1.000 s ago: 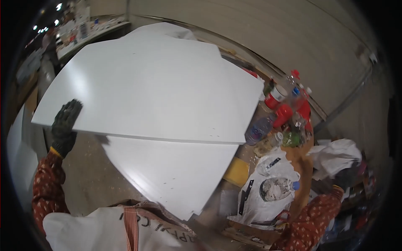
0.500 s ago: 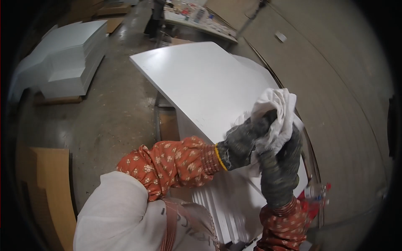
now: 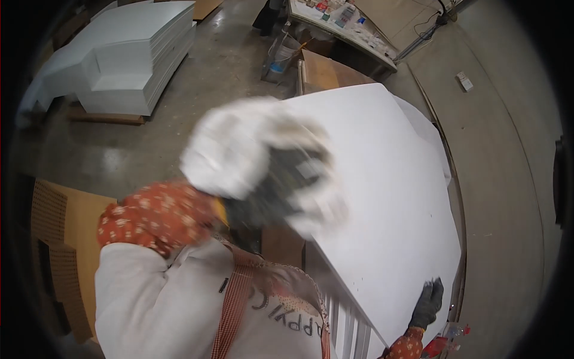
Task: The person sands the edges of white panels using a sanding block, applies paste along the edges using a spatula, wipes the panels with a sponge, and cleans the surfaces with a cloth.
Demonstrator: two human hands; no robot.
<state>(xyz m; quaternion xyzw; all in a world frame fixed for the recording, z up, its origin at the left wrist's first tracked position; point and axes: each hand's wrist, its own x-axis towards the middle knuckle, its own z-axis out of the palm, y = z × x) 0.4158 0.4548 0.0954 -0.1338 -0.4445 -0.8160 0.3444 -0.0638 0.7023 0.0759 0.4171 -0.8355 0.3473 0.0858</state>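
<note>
My left hand [image 3: 260,197], in a dark grey work glove, is blurred by motion and holds a crumpled white cloth [image 3: 221,155]. Parts of the cloth billow on both sides of the glove, over the left edge of a large white panel [image 3: 376,185]. Its fingers are mostly smeared or covered by the cloth. My gloved right hand [image 3: 427,304] lies toward the panel's near right edge, fingers stretched out and nothing in them. Small dark specks show on the panel's surface. Beneath it, edges of several more white panels [image 3: 344,326] are visible.
At the far left stands another stack of white panels [image 3: 137,54] on a wooden base. Brown boards [image 3: 89,221] are at left. A cluttered table [image 3: 335,24] and a bucket [image 3: 286,51] stand at the far side. Red items [image 3: 439,346] sit near my right forearm.
My hands have parted. The left swung left with the cloth, while the right let go of it and came down near the panel's near right edge. My view has shifted too.
</note>
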